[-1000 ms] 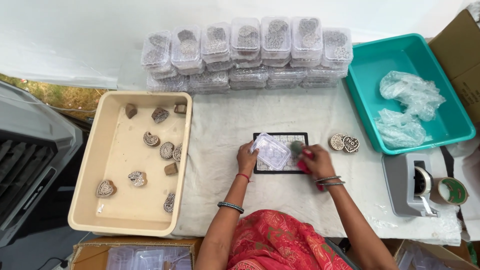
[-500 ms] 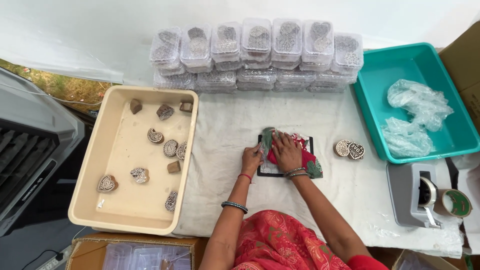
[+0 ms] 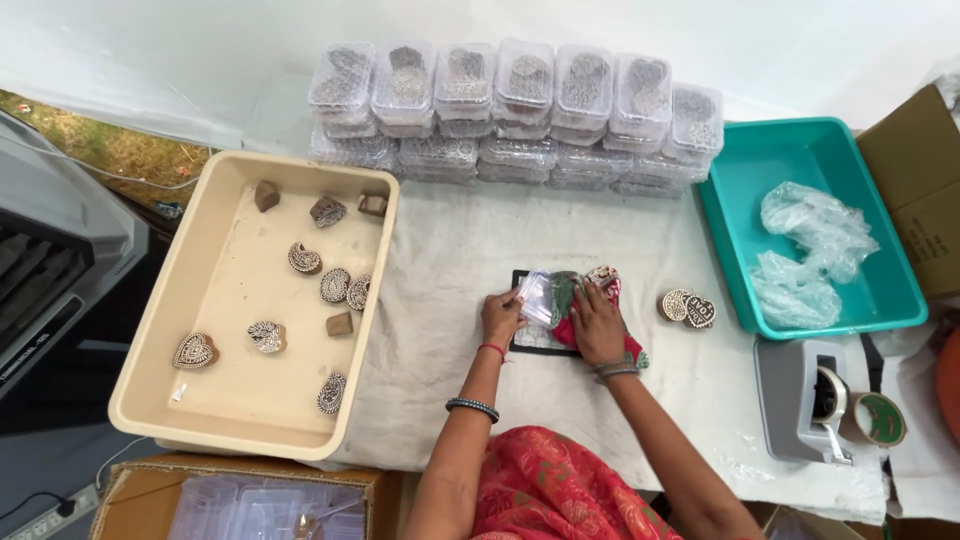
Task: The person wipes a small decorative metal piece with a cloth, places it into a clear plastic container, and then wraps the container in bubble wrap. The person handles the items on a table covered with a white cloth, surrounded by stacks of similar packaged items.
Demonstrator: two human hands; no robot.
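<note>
Since half a second ago, both hands sit much as before on the black tray [image 3: 528, 343]. The right hand [image 3: 597, 322] presses flat on a red-green cloth [image 3: 575, 300]; the left hand [image 3: 501, 313] pinches a clear bag [image 3: 534, 296], its length running across the tray.

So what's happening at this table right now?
A person sits at a cloth-covered table. Their right hand presses a red and green patterned cloth down onto a dark mat, while the left hand holds a small clear plastic bag at the mat's edge. Two carved wooden stamps lie just right of the mat. A beige tray holds more stamps, clear boxes are stacked at the back, and a teal tub holds crumpled plastic.
</note>
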